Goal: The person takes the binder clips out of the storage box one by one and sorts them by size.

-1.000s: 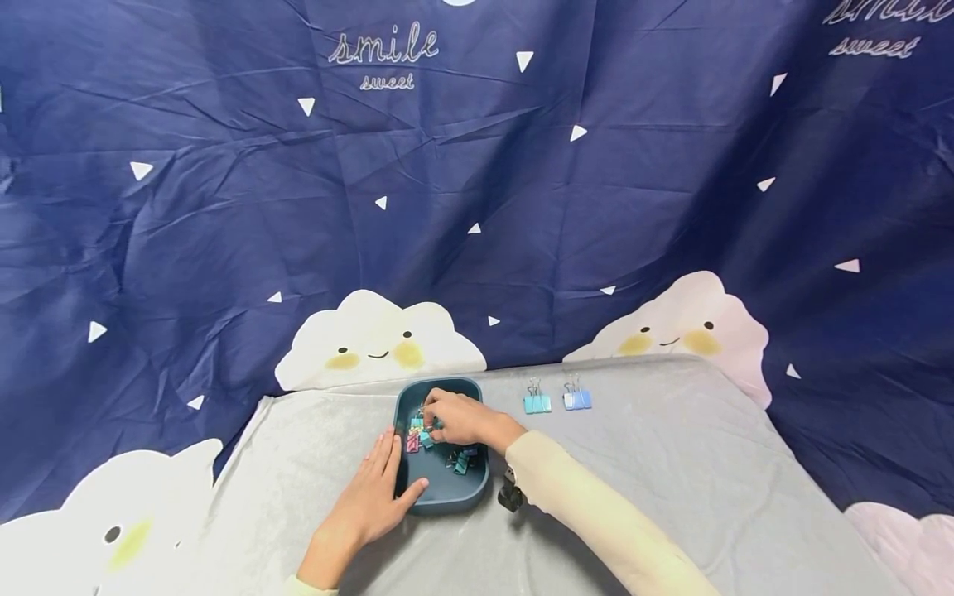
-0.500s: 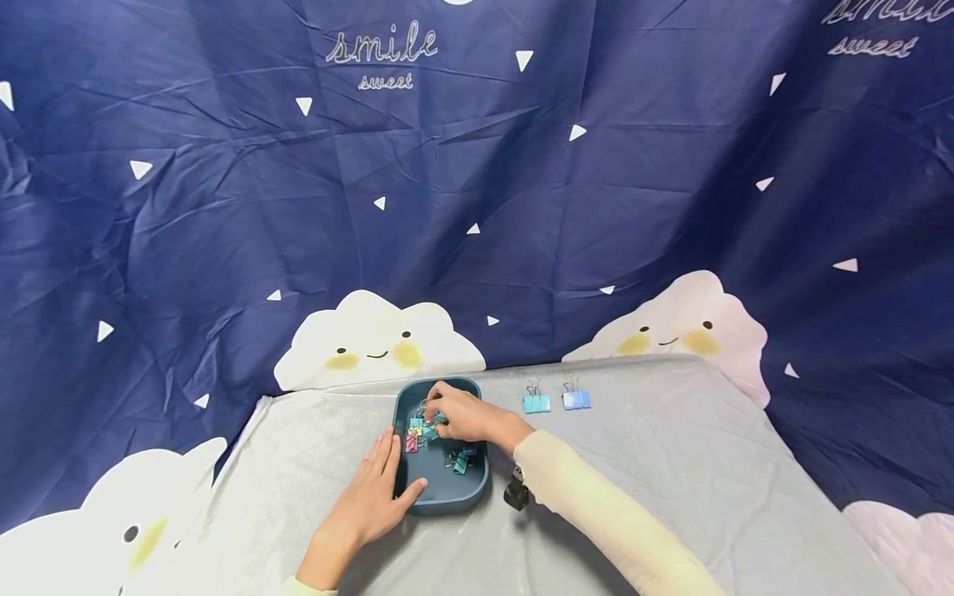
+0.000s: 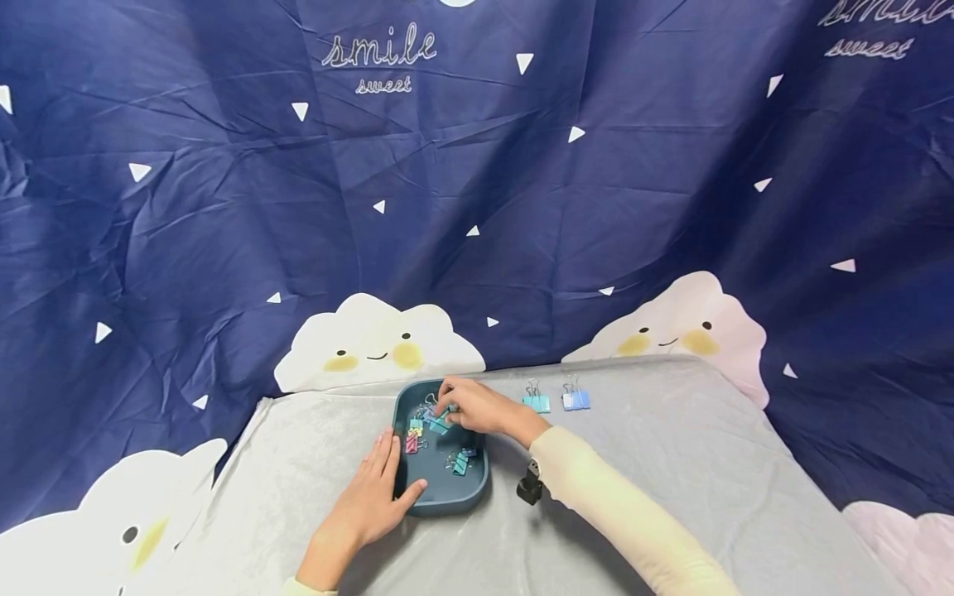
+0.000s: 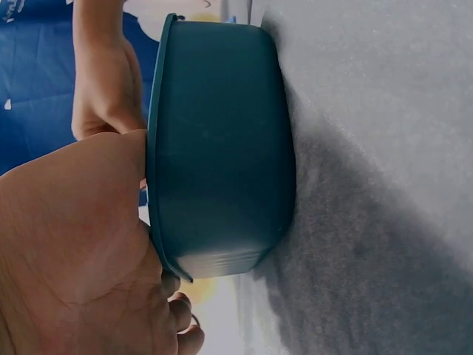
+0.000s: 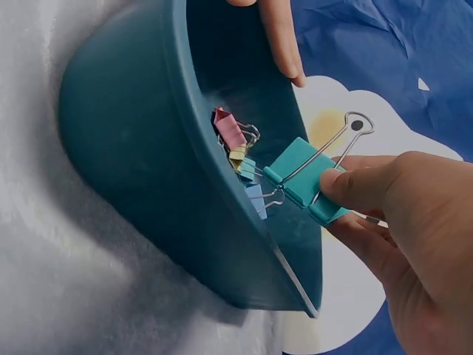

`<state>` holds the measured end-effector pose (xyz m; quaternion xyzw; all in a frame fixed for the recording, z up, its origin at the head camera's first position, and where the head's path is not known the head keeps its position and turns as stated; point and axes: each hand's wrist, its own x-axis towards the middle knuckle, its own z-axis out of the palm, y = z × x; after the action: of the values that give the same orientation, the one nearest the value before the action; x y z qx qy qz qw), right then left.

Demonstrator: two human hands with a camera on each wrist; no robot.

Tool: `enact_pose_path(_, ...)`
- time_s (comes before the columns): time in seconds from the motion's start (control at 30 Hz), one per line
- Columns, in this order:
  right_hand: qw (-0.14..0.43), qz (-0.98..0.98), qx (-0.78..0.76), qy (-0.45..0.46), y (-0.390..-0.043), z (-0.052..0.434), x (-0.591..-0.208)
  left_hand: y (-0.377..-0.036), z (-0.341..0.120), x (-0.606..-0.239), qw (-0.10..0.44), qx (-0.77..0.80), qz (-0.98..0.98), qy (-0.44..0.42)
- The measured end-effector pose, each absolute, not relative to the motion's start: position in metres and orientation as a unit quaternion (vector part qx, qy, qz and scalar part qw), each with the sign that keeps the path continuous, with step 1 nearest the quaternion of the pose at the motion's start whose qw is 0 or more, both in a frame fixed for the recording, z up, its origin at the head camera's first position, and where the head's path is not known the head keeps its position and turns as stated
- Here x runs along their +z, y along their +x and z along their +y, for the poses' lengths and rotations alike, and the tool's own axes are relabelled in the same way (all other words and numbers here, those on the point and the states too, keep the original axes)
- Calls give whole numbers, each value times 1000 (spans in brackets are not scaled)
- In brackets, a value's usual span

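My right hand (image 3: 480,407) pinches a large teal binder clip (image 5: 295,164) between thumb and fingers, over the far part of a dark teal bin (image 3: 440,492). The clip's wire handles stick out on either side of the thumb in the right wrist view. My left hand (image 3: 373,492) rests on the bin's left rim, fingers extended along it and thumb over the near end. Inside lie small binder clips: a pink one (image 5: 230,129), a yellow one (image 5: 237,154), a blue one (image 5: 256,198) and several more. A teal clip (image 3: 461,463) lies on the bin's right side.
On the grey cloth (image 3: 671,472), right of the bin, a teal binder clip (image 3: 537,404) and a blue binder clip (image 3: 576,401) stand side by side with handles up. A dark blue curtain (image 3: 477,165) with clouds hangs behind the table.
The right hand has shifted slightly right and up from among the clips, and a large teal binder clip now shows in its fingers. The left hand has stayed on the rim.
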<state>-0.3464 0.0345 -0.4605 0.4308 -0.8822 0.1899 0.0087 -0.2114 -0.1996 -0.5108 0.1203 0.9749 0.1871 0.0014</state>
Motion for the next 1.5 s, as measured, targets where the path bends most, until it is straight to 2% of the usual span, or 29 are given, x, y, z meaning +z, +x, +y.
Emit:
enact_pose_path(0.73, 95, -862, 251, 430, -353, 82, -439, -210, -199, -510, -9, 182, 976, 121)
enact_pose_path(1.5, 125, -855, 334, 376, -338, 137, -440, -210, -200, -510, -1, 182, 976, 120)
